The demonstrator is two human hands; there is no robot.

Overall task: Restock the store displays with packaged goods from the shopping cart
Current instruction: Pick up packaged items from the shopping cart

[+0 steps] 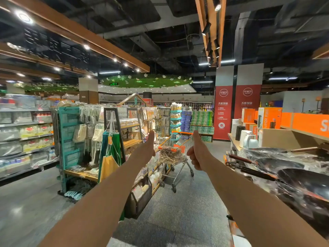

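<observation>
While both bare arms stretch forward down a grey-floored store aisle under a dark open ceiling, the left hand [148, 147] is held edge-on with fingers straight and empty, and the right hand [195, 154] is curled into a thumbs-up fist gripping nothing. Well ahead, between the two hands, the shopping cart [173, 152] stands in the aisle with packaged goods [168, 152] in its basket, just beside a wooden display [130, 139] hung with bags. Woks [279, 163] lie on the surface [233, 141] at right, where kettles [246, 138] and orange boxes [269, 117] also stand.
</observation>
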